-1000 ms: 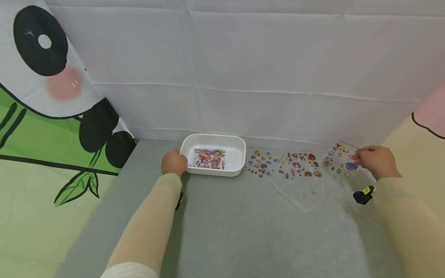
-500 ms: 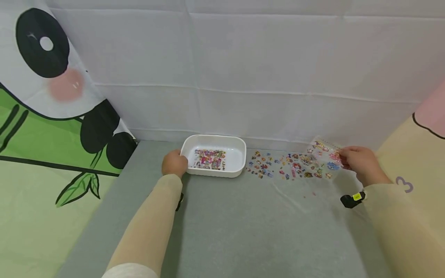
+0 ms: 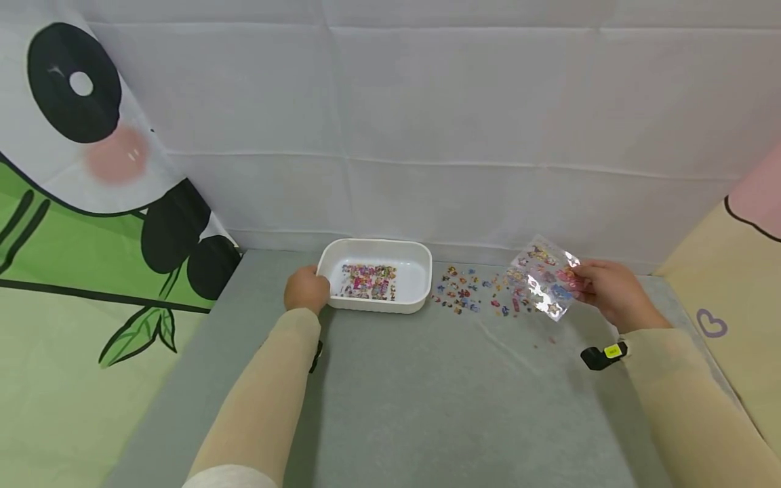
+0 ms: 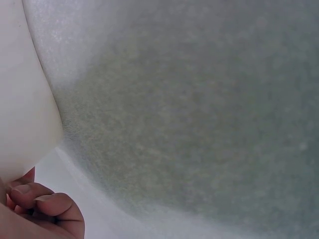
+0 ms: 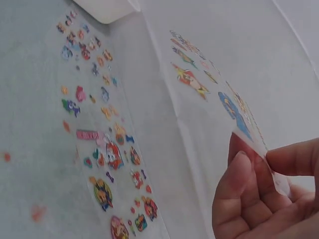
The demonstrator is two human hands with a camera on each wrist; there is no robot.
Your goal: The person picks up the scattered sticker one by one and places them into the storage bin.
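Note:
My left hand [image 3: 307, 290] grips the left end of a white plastic tray [image 3: 410, 271] at the back of the table; in the left wrist view its fingers [image 4: 60, 206] curl at the tray's edge. Inside the tray lies a sheet of small colourful stickers [image 3: 368, 281]. My right hand [image 3: 616, 291] pinches the right edge of a clear sticker sheet [image 3: 539, 274], held tilted above the table. Beneath and left of it, more transparent sticker sheets [image 3: 457, 290] lie flat beside the tray. In the right wrist view, thumb and fingers hold the bent sheet [image 5: 239, 117] by its edge.
A white cloth wall [image 3: 439, 135] rises right behind the tray and sheets. Grey cloth covers the table [image 3: 457, 393]. Two small reddish marks [image 3: 552, 339] show on it in front of the sheets. Printed cartoon panels flank the left and right sides.
My right hand has lifted the clear sticker sheet and carried it left, over the sheets lying flat. The left hand and the tray have stayed in place.

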